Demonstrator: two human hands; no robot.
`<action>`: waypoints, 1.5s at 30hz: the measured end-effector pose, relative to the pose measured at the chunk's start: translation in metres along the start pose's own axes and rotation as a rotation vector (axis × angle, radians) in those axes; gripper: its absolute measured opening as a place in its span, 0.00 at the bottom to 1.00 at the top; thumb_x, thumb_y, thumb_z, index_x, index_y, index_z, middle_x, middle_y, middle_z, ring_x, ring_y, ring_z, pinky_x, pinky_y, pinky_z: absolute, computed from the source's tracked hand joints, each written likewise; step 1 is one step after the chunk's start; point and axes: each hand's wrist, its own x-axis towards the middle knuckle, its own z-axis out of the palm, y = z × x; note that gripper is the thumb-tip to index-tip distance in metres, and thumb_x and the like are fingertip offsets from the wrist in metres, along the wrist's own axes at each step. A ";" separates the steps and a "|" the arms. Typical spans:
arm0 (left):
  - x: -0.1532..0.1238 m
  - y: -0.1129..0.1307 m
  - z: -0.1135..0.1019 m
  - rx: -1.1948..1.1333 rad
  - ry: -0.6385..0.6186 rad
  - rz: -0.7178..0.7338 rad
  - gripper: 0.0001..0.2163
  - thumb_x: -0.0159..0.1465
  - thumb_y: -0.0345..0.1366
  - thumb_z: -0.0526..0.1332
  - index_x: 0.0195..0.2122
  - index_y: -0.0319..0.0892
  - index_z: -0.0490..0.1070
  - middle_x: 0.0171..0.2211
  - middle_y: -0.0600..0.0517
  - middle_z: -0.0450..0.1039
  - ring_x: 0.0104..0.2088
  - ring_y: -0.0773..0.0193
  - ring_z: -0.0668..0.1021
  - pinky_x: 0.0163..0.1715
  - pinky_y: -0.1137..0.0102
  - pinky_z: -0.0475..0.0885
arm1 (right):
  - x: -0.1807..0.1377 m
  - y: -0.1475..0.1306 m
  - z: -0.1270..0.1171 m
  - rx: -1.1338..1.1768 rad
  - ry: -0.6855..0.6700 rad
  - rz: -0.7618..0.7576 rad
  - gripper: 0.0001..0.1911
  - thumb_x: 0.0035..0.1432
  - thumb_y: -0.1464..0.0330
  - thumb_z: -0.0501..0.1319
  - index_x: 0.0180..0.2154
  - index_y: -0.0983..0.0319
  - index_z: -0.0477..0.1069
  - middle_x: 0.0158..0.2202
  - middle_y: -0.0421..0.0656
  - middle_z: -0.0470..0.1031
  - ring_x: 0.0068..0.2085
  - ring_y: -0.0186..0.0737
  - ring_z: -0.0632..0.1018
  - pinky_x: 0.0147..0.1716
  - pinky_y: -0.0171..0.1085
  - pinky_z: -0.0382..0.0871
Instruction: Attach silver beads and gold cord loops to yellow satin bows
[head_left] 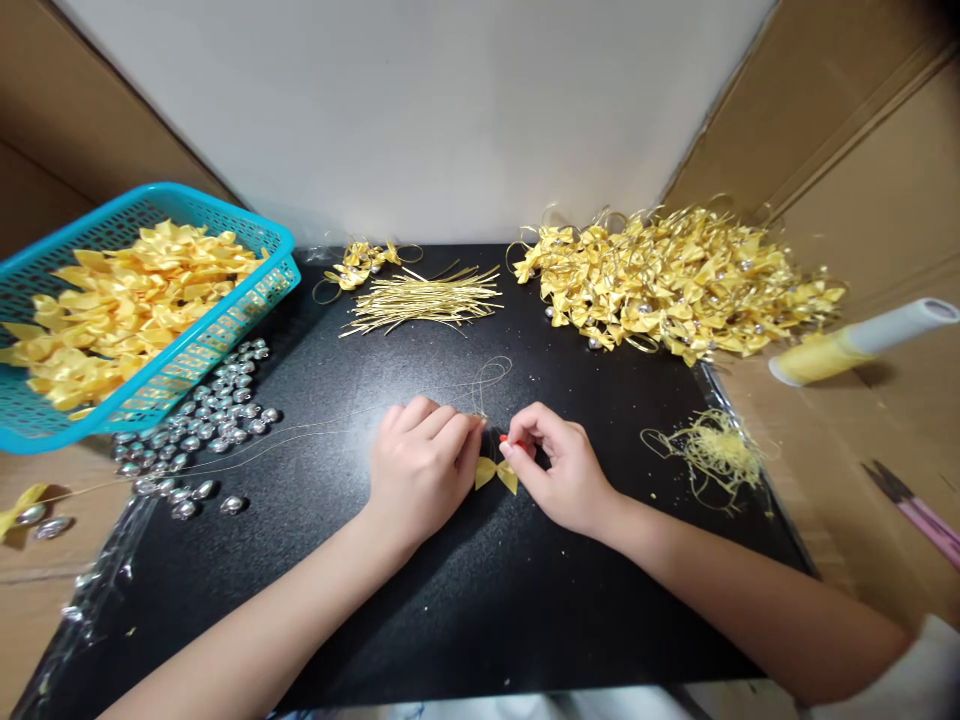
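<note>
My left hand (427,460) is closed, its thumb and forefinger pinched on a fine pale thread (491,370). The thread loops up beyond the fingertips and also trails off to the left. My right hand (559,465) is closed in a pinch around a small red object (512,441), mostly covered by the fingers, so its kind is unclear. Between the hands, just below the fingertips, a yellow ribbon bow (496,474) lies at the black tabletop. Whether either hand touches the bow, I cannot make out.
A blue basket (154,190) of yellow bows stands left, beside scattered silver bells (225,400). Gold wire ties (427,298) lie at the back. Finished-looking bows (660,280) are heaped right, near thread scraps (716,450), a thread cone (862,340) and pink-handled scissors (915,510).
</note>
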 end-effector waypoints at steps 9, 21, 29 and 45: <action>0.003 -0.006 0.002 0.047 -0.023 -0.035 0.10 0.63 0.32 0.59 0.23 0.42 0.72 0.19 0.53 0.74 0.25 0.61 0.71 0.27 0.66 0.56 | 0.000 0.000 0.000 -0.045 -0.006 -0.018 0.07 0.57 0.74 0.57 0.29 0.59 0.60 0.23 0.34 0.65 0.23 0.29 0.67 0.25 0.30 0.62; 0.002 -0.031 -0.004 -0.034 -0.012 -0.191 0.09 0.63 0.34 0.61 0.26 0.42 0.72 0.23 0.54 0.77 0.26 0.62 0.73 0.29 0.67 0.60 | -0.002 0.002 -0.001 0.014 0.022 0.008 0.06 0.58 0.72 0.58 0.30 0.59 0.61 0.25 0.35 0.66 0.26 0.30 0.69 0.28 0.32 0.64; -0.001 -0.041 -0.004 -0.085 0.080 -0.276 0.08 0.63 0.34 0.61 0.26 0.42 0.73 0.22 0.53 0.75 0.27 0.63 0.73 0.29 0.68 0.63 | -0.012 0.005 -0.007 0.026 0.137 -0.137 0.07 0.58 0.75 0.59 0.31 0.58 0.61 0.25 0.36 0.66 0.26 0.31 0.69 0.27 0.33 0.64; -0.003 -0.053 -0.002 -0.573 0.195 -0.354 0.04 0.62 0.31 0.62 0.30 0.42 0.74 0.35 0.51 0.81 0.36 0.63 0.79 0.42 0.65 0.72 | -0.015 0.004 -0.014 -0.010 0.163 -0.213 0.09 0.53 0.78 0.57 0.30 0.59 0.60 0.23 0.34 0.63 0.23 0.29 0.66 0.23 0.30 0.61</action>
